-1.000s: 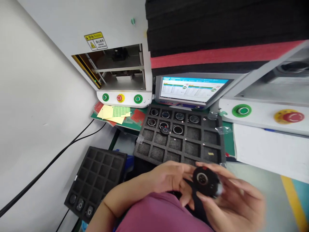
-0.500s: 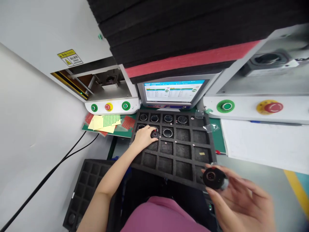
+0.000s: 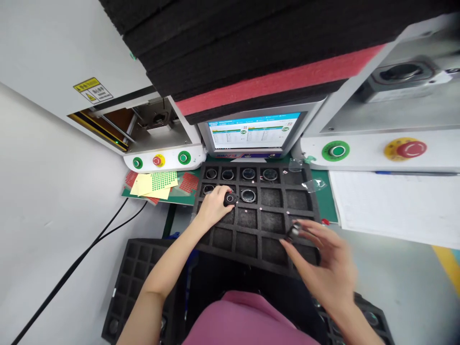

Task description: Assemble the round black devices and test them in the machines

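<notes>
My left hand (image 3: 212, 207) pinches a round black watch body (image 3: 230, 198) over the second row of the black foam tray (image 3: 272, 197), its back with small contacts facing up. In my right hand (image 3: 325, 254), blurred by motion, a second dark watch body (image 3: 293, 231) is held by thumb and fingers, tilted on edge above the tray's right side. Several round watch bodies with glassy dark faces, such as this watch body (image 3: 248, 195), sit in compartments of the tray's two back rows.
Behind the tray stands a monitor (image 3: 255, 132) between two machines. Green buttons (image 3: 338, 151) and red stop buttons (image 3: 411, 149) line their fronts. Sticker sheets (image 3: 158, 184) lie left, papers (image 3: 381, 206) right. Another foam tray (image 3: 131, 268) is low at left; stacked foam (image 3: 258, 52) hangs overhead.
My right hand has moved left and inward with its watch body, from beyond the tray's front right corner to over the tray, turning the piece on edge. My left hand stays in place.
</notes>
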Demonstrator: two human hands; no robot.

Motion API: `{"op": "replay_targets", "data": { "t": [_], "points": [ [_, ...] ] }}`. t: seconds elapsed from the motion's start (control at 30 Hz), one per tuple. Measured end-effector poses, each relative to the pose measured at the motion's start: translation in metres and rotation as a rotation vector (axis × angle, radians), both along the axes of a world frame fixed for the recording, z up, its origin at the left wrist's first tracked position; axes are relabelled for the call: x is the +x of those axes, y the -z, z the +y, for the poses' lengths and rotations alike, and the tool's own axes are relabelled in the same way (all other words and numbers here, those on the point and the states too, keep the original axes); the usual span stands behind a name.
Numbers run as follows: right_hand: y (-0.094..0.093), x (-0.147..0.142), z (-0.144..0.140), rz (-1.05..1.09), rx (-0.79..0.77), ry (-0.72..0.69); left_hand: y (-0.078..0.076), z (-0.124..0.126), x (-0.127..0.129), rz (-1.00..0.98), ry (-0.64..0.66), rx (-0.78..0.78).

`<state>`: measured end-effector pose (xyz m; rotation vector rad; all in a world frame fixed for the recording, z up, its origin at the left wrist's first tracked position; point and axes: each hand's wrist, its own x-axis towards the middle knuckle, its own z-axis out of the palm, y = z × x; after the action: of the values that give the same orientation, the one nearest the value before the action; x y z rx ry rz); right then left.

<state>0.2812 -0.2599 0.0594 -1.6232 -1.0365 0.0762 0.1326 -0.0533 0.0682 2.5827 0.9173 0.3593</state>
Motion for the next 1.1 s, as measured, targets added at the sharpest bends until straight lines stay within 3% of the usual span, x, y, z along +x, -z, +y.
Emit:
{"op": "replay_targets", "data": {
  "t": [0.1, 0.23, 0.33, 0.43, 0.5, 0.6, 0.67, 0.73, 0.8, 0.9, 1.0, 1.1],
  "points": [
    [0.020, 0.015, 0.025, -0.114, -0.139, -0.049, -0.014, -0.019, -0.008, -0.187, 0.051, 0.101],
    [0.035, 0.024, 0.058, -0.153, -0.260, -0.160, -0.049, -0.052, -0.018, -0.510, 0.169, 0.264],
    [0.043, 0.027, 0.077, -0.138, -0.302, -0.194, -0.075, -0.072, -0.023, -0.698, 0.205, 0.336],
    [0.045, 0.025, 0.087, -0.100, -0.282, -0.219, -0.091, -0.085, -0.028, -0.751, 0.186, 0.333],
    [0.035, 0.019, 0.085, -0.068, -0.231, -0.224, -0.097, -0.090, -0.033, -0.776, 0.175, 0.337],
    [-0.003, 0.000, 0.063, -0.010, -0.121, -0.243, -0.102, -0.096, -0.042, -0.769, 0.181, 0.365],
    [-0.038, -0.016, 0.042, 0.044, -0.029, -0.324, -0.105, -0.099, -0.047, -0.751, 0.209, 0.374],
    [-0.071, -0.031, 0.023, 0.136, 0.133, -0.514, -0.106, -0.103, -0.050, -0.763, 0.255, 0.350],
    [-0.092, -0.042, 0.012, 0.167, 0.222, -0.582, -0.108, -0.107, -0.051, -0.784, 0.310, 0.313],
    [-0.103, -0.050, 0.009, 0.176, 0.269, -0.544, -0.108, -0.113, -0.049, -0.842, 0.285, 0.237],
    [-0.101, -0.049, 0.013, 0.126, 0.341, -0.578, -0.108, -0.116, -0.047, -0.930, 0.172, 0.040],
    [-0.100, -0.047, 0.013, 0.022, 0.358, -0.596, -0.109, -0.118, -0.048, -0.952, 0.168, -0.135]
  ]
}}
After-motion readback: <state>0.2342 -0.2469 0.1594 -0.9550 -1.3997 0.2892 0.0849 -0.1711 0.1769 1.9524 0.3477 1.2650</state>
